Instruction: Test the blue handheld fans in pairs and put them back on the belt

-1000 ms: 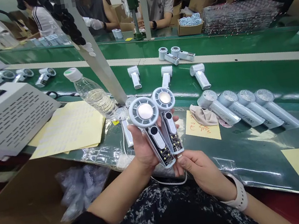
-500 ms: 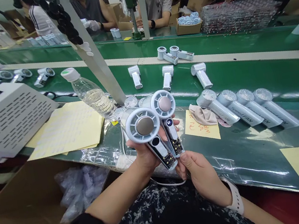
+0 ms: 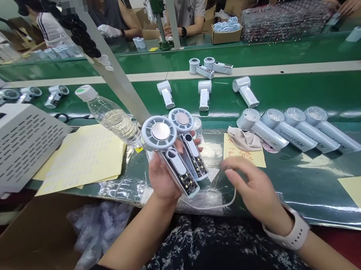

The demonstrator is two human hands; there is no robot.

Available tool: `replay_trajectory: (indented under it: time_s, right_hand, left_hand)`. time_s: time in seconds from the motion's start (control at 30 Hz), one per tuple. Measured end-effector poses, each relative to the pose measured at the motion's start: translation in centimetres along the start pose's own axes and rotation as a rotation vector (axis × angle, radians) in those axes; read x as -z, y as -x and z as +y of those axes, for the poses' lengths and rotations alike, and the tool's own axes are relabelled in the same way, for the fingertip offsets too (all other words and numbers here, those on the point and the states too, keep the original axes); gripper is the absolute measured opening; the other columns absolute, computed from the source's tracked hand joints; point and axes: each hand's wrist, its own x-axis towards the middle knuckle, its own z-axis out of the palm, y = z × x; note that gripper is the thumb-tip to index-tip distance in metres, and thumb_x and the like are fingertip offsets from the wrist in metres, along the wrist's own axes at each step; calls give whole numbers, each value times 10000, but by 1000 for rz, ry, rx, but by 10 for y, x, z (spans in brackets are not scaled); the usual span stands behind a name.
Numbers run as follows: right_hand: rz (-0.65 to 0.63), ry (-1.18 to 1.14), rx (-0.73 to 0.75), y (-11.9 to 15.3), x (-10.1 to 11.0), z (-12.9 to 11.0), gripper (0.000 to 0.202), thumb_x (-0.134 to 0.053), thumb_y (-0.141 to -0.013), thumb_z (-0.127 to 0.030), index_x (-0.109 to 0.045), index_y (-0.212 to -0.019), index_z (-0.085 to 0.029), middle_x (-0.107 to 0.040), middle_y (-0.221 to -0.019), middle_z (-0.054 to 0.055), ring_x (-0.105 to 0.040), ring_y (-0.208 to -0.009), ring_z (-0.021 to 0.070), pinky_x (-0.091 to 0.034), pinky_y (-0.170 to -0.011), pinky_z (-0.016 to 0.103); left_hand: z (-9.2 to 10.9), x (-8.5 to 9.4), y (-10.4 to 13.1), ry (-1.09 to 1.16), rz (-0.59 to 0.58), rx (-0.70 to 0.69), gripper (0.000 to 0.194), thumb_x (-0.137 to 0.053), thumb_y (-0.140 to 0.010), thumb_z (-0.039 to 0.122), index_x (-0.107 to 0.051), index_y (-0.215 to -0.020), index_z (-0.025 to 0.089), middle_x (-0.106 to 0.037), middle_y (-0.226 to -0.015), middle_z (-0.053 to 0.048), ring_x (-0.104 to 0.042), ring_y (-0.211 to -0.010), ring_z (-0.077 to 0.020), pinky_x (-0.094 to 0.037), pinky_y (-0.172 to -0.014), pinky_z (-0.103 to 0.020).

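My left hand [image 3: 163,177] grips two pale blue handheld fans side by side. The nearer fan [image 3: 180,172] and the farther fan [image 3: 195,155] both tilt up, with round silver discs in their ringed heads and circuit boards showing in their handles. Both display spots look dark. To the right, my right hand [image 3: 256,189] is curled, apart from the fans, its fingertips partly blurred. A thin white cable [image 3: 210,207] loops below the fans and runs up to the right fingers, which pinch it; its plug is hidden.
Several finished fans [image 3: 300,132] lie in a row at right, beside a grey cloth [image 3: 244,138] on yellow paper. More fans [image 3: 205,95] lie on the green belt. A water bottle [image 3: 115,118], metal post [image 3: 122,80] and vented white box [image 3: 24,144] stand left. Co-workers sit opposite.
My right hand has moved away from the fans' handle ends to the right, the cable following it. The left hand has shifted slightly left with both fans. One fan's lit display has gone dark.
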Motion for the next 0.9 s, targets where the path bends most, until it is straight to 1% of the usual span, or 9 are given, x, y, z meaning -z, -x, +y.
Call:
replay_trajectory:
  time_s: [0.07,0.13,0.23,0.3,0.37,0.47,0.63,0.73,0.9]
  right_hand:
    - [104,-51,-46,-4,2,4,470,-630,-890,-477,-564,-1304,-263,-576,-1388,116,-494,-1309,316,-384,-1086,536]
    - [-29,-242,-62,-6,3,4,651,-664,-860,-507,-440,-1429,-283,-519,-1466,117,-479,-1348,315,-385,-1112,537]
    - [-178,-416,-99,-5,8,1,524,-745,-792,-513,-591,-1229,-270,-674,-1262,120,-634,-1159,317,-524,-979,490]
    - [-148,-447,-133,-3,15,1,461,-811,-739,-471,-627,-1100,-252,-733,-1090,104,-692,-1011,305,-570,-880,458]
    - [-89,-489,-166,-2,22,3,455,-832,-731,-427,-614,-1090,-252,-731,-975,71,-705,-872,266,-587,-780,416]
    - [14,-569,-211,-3,28,7,327,-733,-831,-423,-614,-1085,-255,-686,-925,44,-653,-760,199,-571,-690,356]
    - [-76,-719,-200,-2,26,4,255,-729,-841,-363,-649,-1055,-250,-658,-962,33,-622,-783,169,-559,-701,313]
    - [-132,-772,-184,2,24,1,279,-737,-846,-329,-634,-1099,-272,-639,-1042,29,-631,-824,167,-568,-714,311]
    - [-124,-741,-158,4,21,7,371,-738,-850,-267,-581,-1181,-318,-614,-1072,20,-618,-854,172,-564,-728,318]
  left_hand:
    - [2,0,7,-92,-99,48,433,-755,-677,615,-706,-766,194,-731,-1037,-97,-681,-1050,-329,-555,-928,-458]
    - [3,1,12,-214,-212,129,409,-872,-577,493,-738,-834,204,-741,-959,-92,-689,-1010,-338,-565,-894,-455]
    - [1,6,11,-313,-283,224,548,-936,-497,362,-746,-988,211,-735,-1019,-100,-666,-1056,-346,-552,-909,-436]
    - [0,11,5,-292,-207,201,558,-894,-585,433,-725,-1067,210,-721,-1063,-105,-662,-1052,-305,-551,-891,-383]
    - [-1,13,-3,-220,-111,172,523,-794,-699,546,-704,-1092,213,-715,-961,-85,-678,-906,-232,-560,-805,-327]
    - [-3,11,-5,-50,-106,274,565,-759,-732,571,-644,-1152,210,-654,-841,-39,-633,-738,-168,-553,-706,-308]
    - [-4,-1,8,36,-284,387,496,-785,-718,158,-548,-1150,213,-591,-878,7,-605,-744,-124,-523,-679,-274]
    - [-5,-5,12,-42,-344,378,436,-746,-766,209,-517,-1138,202,-601,-893,-4,-633,-721,-143,-522,-647,-291]
    - [-7,-7,12,-153,-315,350,410,-733,-780,258,-496,-1108,190,-600,-864,-2,-644,-664,-144,-522,-618,-293]
